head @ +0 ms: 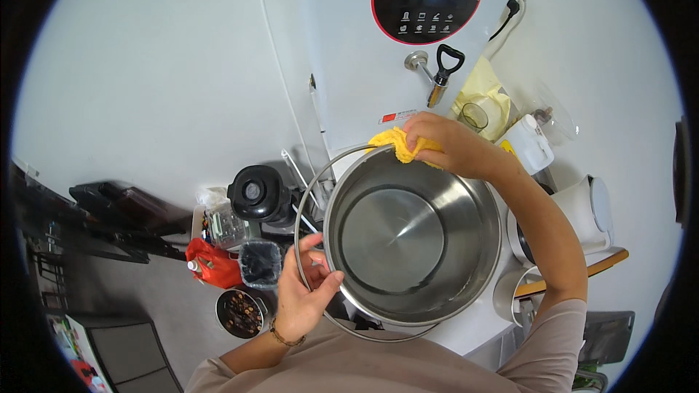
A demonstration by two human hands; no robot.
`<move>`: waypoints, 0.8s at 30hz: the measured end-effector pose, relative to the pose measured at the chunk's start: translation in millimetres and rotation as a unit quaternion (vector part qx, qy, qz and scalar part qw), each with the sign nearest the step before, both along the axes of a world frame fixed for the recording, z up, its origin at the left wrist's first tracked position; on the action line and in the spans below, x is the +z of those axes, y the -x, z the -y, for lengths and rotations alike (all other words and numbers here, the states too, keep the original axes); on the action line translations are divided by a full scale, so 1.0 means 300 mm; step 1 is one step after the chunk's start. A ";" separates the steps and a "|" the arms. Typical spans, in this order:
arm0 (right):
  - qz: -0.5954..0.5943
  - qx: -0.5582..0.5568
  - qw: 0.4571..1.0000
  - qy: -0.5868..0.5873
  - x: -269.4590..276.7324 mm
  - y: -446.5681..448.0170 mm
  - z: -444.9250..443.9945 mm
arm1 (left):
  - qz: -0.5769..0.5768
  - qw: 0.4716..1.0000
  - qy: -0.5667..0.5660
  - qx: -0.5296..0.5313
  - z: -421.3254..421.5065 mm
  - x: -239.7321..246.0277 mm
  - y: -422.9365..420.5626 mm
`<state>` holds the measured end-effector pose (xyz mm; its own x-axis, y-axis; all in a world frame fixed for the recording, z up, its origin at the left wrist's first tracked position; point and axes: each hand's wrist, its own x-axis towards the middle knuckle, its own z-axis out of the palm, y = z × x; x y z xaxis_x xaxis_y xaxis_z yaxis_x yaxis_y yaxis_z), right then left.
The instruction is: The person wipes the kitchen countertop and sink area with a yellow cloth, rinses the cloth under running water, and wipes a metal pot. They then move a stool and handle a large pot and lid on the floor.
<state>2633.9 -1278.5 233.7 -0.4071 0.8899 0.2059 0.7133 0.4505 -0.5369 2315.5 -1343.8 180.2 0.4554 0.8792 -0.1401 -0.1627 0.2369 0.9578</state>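
A large stainless steel bucket (393, 240) stands tilted towards me in front of my body, its inside and round bottom showing. Its wire bail handle (298, 224) hangs over the left side. My left hand (308, 286) grips the bucket's left rim, thumb over the edge and fingers outside, by the bail. My right hand (439, 139) holds a yellow cloth (401, 142) against the far rim. Above them, a water boiler (349, 65) carries a metal tap (437, 84) with a black loop lever.
Left are a black-lidded appliance (256, 196), a lined bin (261, 263), a red bag (213, 265) and a pot with dark contents (240, 314). At right stand a glass (473, 115), a white plastic jug (527, 142), a white appliance (581, 213) and a white container (505, 295).
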 end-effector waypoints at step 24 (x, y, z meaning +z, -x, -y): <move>-0.198 -0.131 0.968 0.081 -0.083 0.034 -0.162 | 0.010 0.998 0.017 -0.057 -0.010 -0.012 -0.007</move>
